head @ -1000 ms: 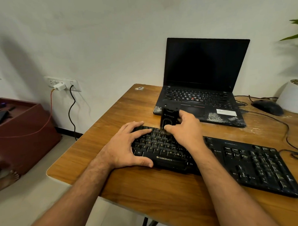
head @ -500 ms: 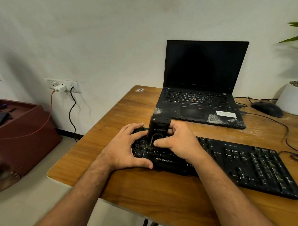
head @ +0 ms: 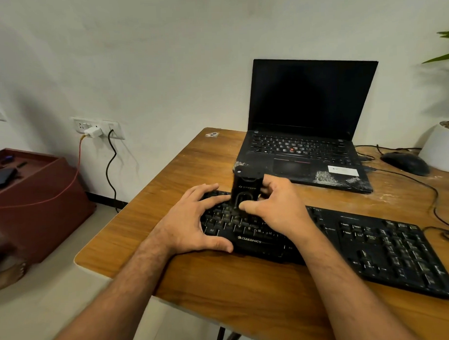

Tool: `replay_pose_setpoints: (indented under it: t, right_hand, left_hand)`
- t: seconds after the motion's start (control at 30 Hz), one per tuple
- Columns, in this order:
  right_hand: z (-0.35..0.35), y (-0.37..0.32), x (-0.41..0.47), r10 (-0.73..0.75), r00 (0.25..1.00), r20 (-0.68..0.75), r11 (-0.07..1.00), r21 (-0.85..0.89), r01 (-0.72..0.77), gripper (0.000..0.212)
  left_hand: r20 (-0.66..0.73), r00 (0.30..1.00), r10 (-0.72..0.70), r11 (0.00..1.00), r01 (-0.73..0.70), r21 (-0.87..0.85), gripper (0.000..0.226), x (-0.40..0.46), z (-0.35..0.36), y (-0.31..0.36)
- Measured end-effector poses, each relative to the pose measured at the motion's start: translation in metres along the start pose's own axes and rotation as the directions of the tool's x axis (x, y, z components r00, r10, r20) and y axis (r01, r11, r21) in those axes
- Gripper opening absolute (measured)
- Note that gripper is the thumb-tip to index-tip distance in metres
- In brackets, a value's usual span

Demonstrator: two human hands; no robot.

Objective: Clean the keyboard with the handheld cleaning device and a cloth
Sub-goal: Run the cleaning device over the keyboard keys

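A: The right hand [head: 275, 206] grips the cleaning device [head: 245, 188] upright on the keyboard [head: 373, 243], at its left end

B: Good; with the left hand [head: 192, 221] spread flat bracing that end, sweep slowly, row by row

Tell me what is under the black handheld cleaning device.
The handheld cleaning device, gripped by the right hand, stands on the left part of the black keyboard, over its upper key rows. The keys directly beneath it are covered by the device and the hand. The left hand rests on the keyboard's left end.
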State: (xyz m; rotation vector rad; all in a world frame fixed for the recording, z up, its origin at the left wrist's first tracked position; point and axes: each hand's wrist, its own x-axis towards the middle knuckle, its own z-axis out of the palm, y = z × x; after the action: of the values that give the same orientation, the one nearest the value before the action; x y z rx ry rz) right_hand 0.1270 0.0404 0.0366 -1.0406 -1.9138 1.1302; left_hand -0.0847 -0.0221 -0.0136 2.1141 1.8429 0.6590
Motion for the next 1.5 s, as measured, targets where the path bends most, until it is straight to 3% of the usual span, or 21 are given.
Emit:
replay_pose_setpoints:
  t: [0.13, 0.27, 0.4, 0.57, 0.67, 0.73, 0.83, 0.9, 1.03, 1.2, 1.33, 1.5]
  right_hand:
    - [0.004, -0.007, -0.014, -0.006, 0.973, 0.232, 0.997, -0.079, 0.025, 0.043]
    - [-0.025, -0.007, -0.013, 0.029, 0.959, 0.281, 0.997, -0.071, -0.009, 0.045]
    - [-0.025, -0.004, -0.014, 0.050, 0.971, 0.232, 0.998, -0.036, -0.043, 0.046]
    - [-0.013, -0.001, 0.000, 0.048, 0.999, -0.022, 0.998, -0.040, -0.049, 0.043]
    - [-0.010, -0.004, -0.003, 0.062, 0.993, 0.099, 0.996, 0.057, -0.068, 0.043]
    - [-0.006, -0.003, -0.005, 0.070, 0.987, 0.145, 0.997, 0.031, -0.076, 0.044]
    - [-0.007, -0.002, 0.001, 0.071, 0.997, -0.025, 0.997, -0.011, -0.071, 0.044]
    - [-0.011, -0.001, 0.003, 0.073, 0.996, -0.042, 0.997, -0.005, -0.074, 0.041]
    - [-0.009, 0.000, -0.003, 0.076, 0.981, 0.179, 0.997, -0.002, -0.077, 0.042]
    - [-0.004, 0.005, 0.010, 0.054, 0.997, -0.062, 0.998, -0.029, -0.056, 0.046]
    - [-0.004, 0.006, 0.010, 0.052, 0.998, -0.023, 0.998, -0.026, -0.052, 0.044]
    - [-0.010, 0.011, 0.018, 0.092, 0.983, -0.160, 0.996, 0.028, -0.088, 0.043]
  left_hand:
    - [-0.013, 1.000, 0.023, 0.999, -0.023, -0.028, 0.110, 0.000, 0.001, -0.001]
    - [0.000, 1.000, -0.003, 1.000, 0.003, -0.003, 0.108, -0.001, 0.000, 0.000]
    - [0.004, 1.000, -0.005, 1.000, 0.005, 0.004, 0.112, 0.000, 0.000, -0.001]
    - [0.004, 1.000, -0.015, 1.000, 0.015, -0.003, 0.113, -0.001, 0.000, 0.000]
    - [0.001, 1.000, -0.010, 1.000, 0.010, 0.002, 0.111, 0.000, 0.000, -0.001]
    - [0.005, 1.000, -0.010, 1.000, 0.010, 0.006, 0.112, 0.001, 0.000, -0.001]
    - [0.009, 1.000, -0.016, 1.000, 0.016, 0.005, 0.114, 0.000, 0.000, 0.000]
    - [0.010, 1.000, -0.018, 1.000, 0.018, -0.005, 0.114, -0.001, -0.001, 0.000]
    - [0.008, 1.000, -0.008, 1.000, 0.008, -0.006, 0.111, 0.000, 0.000, 0.000]
    - [0.009, 1.000, -0.017, 1.000, 0.017, -0.008, 0.114, -0.002, -0.001, 0.001]
    - [0.008, 1.000, -0.012, 1.000, 0.012, -0.009, 0.113, -0.001, -0.001, 0.001]
    - [0.019, 1.000, -0.021, 1.000, 0.021, -0.009, 0.113, -0.001, -0.001, 0.001]
